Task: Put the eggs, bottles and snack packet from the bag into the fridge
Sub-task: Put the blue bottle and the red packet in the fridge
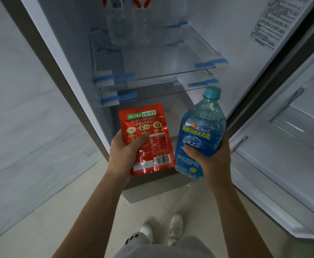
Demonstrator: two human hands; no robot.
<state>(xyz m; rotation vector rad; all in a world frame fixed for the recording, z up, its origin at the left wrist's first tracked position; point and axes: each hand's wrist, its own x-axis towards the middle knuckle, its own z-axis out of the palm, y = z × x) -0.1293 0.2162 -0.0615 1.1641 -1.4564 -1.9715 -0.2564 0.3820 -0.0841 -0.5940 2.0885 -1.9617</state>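
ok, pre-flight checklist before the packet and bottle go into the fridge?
1. Fridge door open, path clear: ok.
2. Left hand has the red snack packet, thumb pressed on its face: ok.
3. Right hand has the blue bottle around its lower half, tilted a little: ok.
4. Bottle cap on: ok; whether it is tight, cannot tell.
5. Free room on the glass shelf: ok at front and right; two clear bottles stand at the back left.
6. Eggs already inside: cannot tell, none in view.
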